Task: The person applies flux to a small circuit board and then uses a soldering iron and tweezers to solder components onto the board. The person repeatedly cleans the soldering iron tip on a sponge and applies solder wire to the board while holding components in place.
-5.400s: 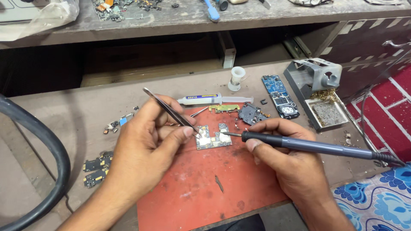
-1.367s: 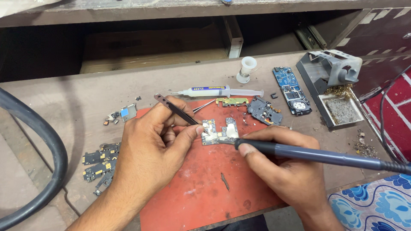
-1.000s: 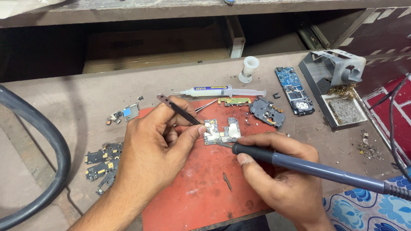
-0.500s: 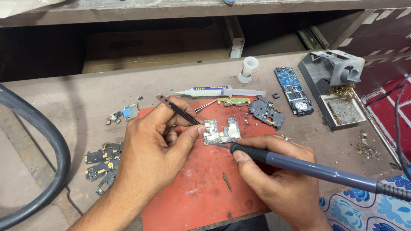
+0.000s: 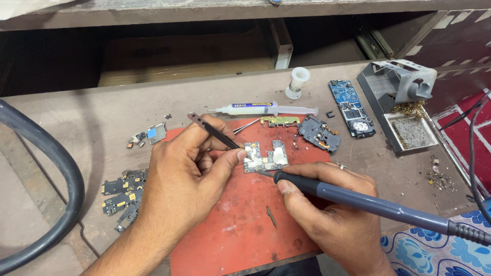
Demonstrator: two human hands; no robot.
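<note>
Pinched in the left hand, dark tweezers press on a small circuit board lying mid red mat. Right hand wraps the soldering iron pen-style, tip at the board's near edge. Board looks light, stiff, fragile; best held by its edges.
</note>
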